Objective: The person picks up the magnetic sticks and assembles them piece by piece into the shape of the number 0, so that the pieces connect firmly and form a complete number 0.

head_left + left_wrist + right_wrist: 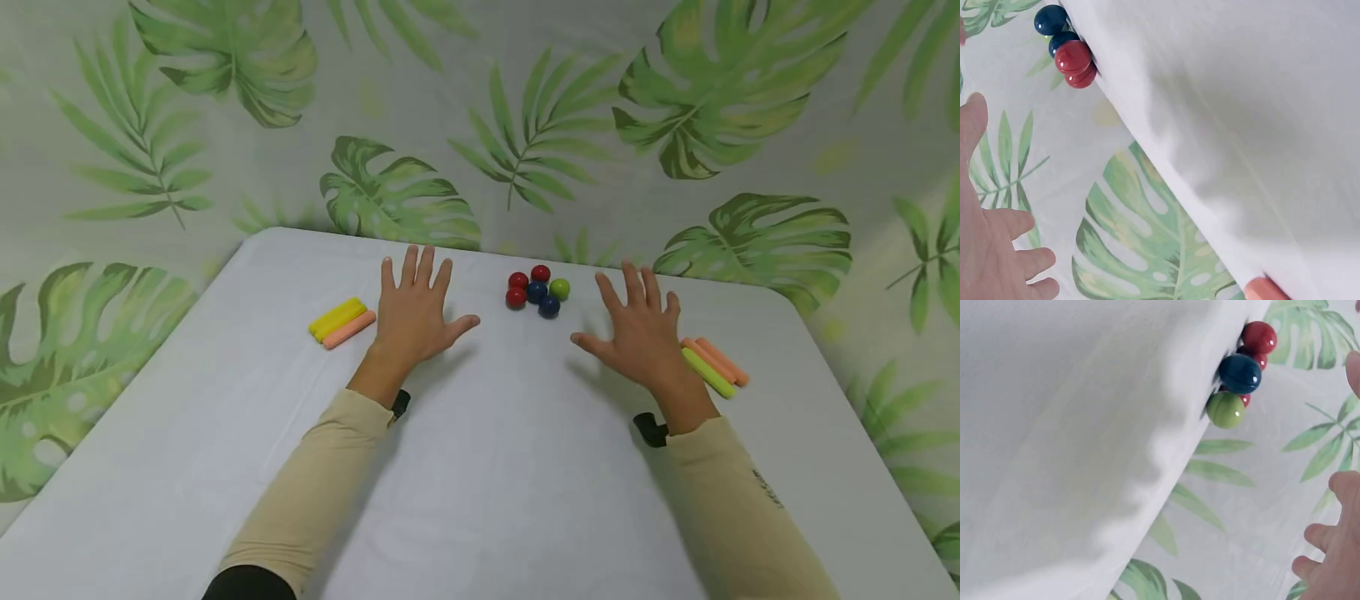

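Both hands are held above the white table, fingers spread and holding nothing. In the head view my left hand [414, 321] is beside two yellow sticks [335, 317] and an orange stick [349, 330]. My right hand [641, 337] is just left of two orange sticks [723, 361] and a yellow-green stick [707, 372]. Between the hands, towards the back, several small balls lie in a cluster: red [516, 297], dark blue [549, 307] and one green [559, 289]. The left wrist view shows the left fingers [1007, 250]; the right wrist view shows the right fingers [1335, 544].
The white cloth-covered table [495, 483] has its back edge just behind the balls. Behind it is a backdrop [405, 100] with green leaf prints. A dark band with a small device sits at each wrist.
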Motion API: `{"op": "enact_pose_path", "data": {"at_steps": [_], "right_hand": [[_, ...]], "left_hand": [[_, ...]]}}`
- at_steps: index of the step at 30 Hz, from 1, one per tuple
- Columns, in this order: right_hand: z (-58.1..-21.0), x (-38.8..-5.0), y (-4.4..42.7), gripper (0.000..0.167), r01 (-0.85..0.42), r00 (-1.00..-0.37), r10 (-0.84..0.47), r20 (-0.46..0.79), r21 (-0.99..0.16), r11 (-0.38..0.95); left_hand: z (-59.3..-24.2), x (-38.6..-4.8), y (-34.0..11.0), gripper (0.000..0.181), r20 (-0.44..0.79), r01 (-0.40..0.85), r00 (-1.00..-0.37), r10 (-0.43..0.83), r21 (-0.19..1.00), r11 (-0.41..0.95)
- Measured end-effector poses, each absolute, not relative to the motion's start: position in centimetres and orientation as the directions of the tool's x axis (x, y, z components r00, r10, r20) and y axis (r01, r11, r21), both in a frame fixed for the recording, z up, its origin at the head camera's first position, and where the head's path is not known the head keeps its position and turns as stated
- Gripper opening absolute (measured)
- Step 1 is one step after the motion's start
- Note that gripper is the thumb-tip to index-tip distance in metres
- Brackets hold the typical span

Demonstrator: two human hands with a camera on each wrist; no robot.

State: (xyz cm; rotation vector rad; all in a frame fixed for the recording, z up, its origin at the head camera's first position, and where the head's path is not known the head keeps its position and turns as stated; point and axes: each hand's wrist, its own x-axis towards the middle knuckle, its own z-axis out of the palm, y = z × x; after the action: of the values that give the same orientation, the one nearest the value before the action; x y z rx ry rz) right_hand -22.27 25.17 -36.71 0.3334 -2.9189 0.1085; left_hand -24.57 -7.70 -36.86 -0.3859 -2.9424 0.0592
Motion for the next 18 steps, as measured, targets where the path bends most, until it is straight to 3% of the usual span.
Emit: {"op": "enact_pose_path", "data": {"at_steps": [6,10,18], "right_hand": [[-37.0,-21.4,26.3,0.086,-0.27,-0.947,-0.263,0.185,-0.009,0.963],[-37.3,-20.0,27.6,0.07,-0.344,-0.921,-0.328,0.211,-0.043,0.938],[-38.0,-16.2,30.8,0.033,-0.496,-0.851,-0.411,0.327,-0.242,0.834]], "left_hand": [[-36.0,-23.5,-10.4,0.097,0.147,0.281,-0.948,0.283,-0.034,0.959],[-36.0,-23.1,-13.3,0.091,0.167,0.339,-0.925,0.342,-0.046,0.94],[-37.4,-21.9,-19.3,0.062,0.267,0.446,-0.863,0.43,-0.001,0.895]]}}
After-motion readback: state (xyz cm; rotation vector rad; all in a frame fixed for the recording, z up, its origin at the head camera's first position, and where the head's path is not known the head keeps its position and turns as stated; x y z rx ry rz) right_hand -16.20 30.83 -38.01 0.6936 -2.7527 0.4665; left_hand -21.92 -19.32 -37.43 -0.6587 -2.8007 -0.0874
